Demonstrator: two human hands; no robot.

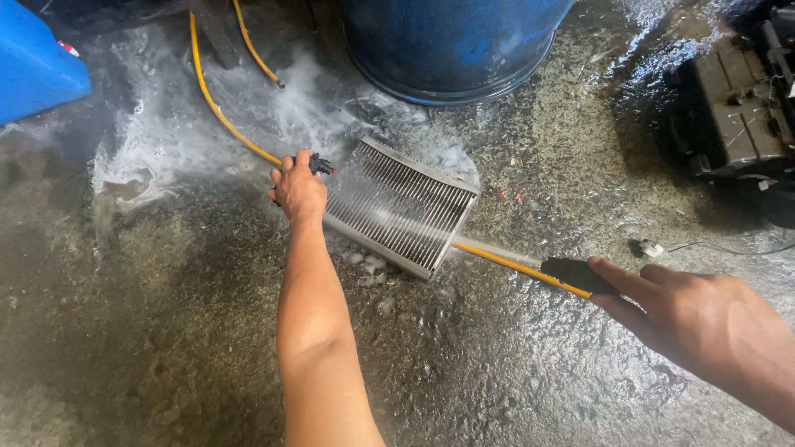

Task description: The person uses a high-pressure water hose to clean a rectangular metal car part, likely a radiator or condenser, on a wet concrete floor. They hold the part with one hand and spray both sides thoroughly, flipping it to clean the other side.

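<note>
Right hand [704, 319] clamped on a yellow spray lance [513, 265] aimed at the finned radiator core [397, 207], which the left hand [298, 189] grips upright on the wet concrete floor [497, 372]; steady, fin-parallel passes would likely serve best.

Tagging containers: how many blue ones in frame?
2. A blue drum at top centre, behind the radiator; a blue jug at the top-left corner. Both are cut off by the frame; others may sit outside it.

Yellow hose [217, 108], blue drum [451, 45], silver-ribbed radiator [397, 207]
</note>
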